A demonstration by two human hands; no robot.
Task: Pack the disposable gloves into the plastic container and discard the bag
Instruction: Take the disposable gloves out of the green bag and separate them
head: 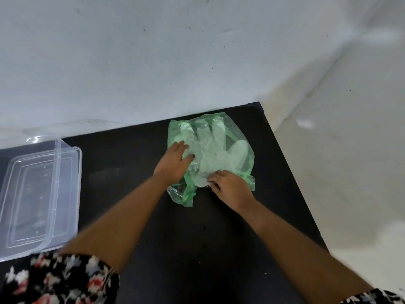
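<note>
1. Head view: a black table (153, 216) fills the lower middle, its far edge against a pale wall (153, 51).
2. A green bag (246, 159) lies flat near the table's far right corner, well apart from the box.
3. Clear gloves (210, 148) show through the bag, fingers pointing toward the wall and a thumb shape toward the right.
4. The bag's near end is crumpled and open, with loose clear film spilling out at its near left.
5. The left hand (172, 163) lies on the bag's left side, fingers fairly straight and pressing down on the plastic; it does not curl round anything.
6. The right hand (230, 187) sits at the bag's near edge, fingers bent, their tips pinching the crumpled film at the mouth; whether that film is bag or glove cannot be told.
7. Both forearms reach in from the bottom of the frame, each with a floral sleeve (59, 279) at the elbow.
8. A clear plastic box (13, 216) stands at the table's left edge, partly cut off by the frame.
9. Its clear lid (72, 126) appears to stand up behind it, against the wall.
10. Nothing can be seen inside the box; the gloves are all at the bag.
</note>
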